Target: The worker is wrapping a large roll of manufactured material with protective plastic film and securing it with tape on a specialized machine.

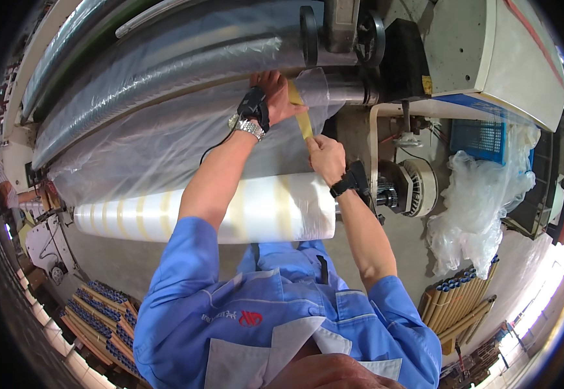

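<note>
Tape [303,122] runs from left hand [278,96], grip spread, to right hand [326,156], grip pinching it.

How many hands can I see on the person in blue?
2: the left hand is over the clear film, thumb at the yellow tape; the right hand grips the tape's lower end.

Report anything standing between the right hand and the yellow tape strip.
Nothing visible stands between them: the right hand grips the lower end of the yellow tape strip. The left hand is at its upper part, over the clear film.
</note>
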`<state>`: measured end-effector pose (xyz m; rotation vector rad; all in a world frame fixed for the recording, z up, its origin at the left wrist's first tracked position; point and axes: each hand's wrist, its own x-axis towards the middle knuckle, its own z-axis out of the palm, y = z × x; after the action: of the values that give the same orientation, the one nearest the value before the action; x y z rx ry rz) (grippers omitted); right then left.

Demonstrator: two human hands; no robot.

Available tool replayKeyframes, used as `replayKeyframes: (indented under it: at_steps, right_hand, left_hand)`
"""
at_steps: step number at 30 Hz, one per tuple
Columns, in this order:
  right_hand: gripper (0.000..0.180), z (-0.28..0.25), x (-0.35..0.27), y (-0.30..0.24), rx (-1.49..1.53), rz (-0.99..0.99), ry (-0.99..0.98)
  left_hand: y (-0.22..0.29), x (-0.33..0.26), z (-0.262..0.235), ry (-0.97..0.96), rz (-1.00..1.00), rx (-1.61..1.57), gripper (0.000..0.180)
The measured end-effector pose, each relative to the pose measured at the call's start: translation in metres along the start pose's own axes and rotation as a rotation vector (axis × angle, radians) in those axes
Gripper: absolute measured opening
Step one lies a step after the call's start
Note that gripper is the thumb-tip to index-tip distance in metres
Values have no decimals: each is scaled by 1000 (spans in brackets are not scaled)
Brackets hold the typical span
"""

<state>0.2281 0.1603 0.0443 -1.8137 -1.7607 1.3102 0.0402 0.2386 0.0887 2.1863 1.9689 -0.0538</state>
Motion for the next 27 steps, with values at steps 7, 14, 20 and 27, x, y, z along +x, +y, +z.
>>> replayKeyframes:
  at_steps: [7,14,20,27]
  right_hand:
    - [24,32,-116,-18,-391,-245,-281]
    - [19,-81,-169,35,471,393,-409]
    - [15,-56,-212,48,618,481,-354]
    - [18,-16,-176,-55,733,290,-490]
  left_hand:
    - [-3,0,9,74,-12,11,75]
    - [-7,-36,-17,53,3,11,110]
    - [-65,-105,-23,214,-178,64,91]
    - [-103,-120,-17,178,-226,15,85]
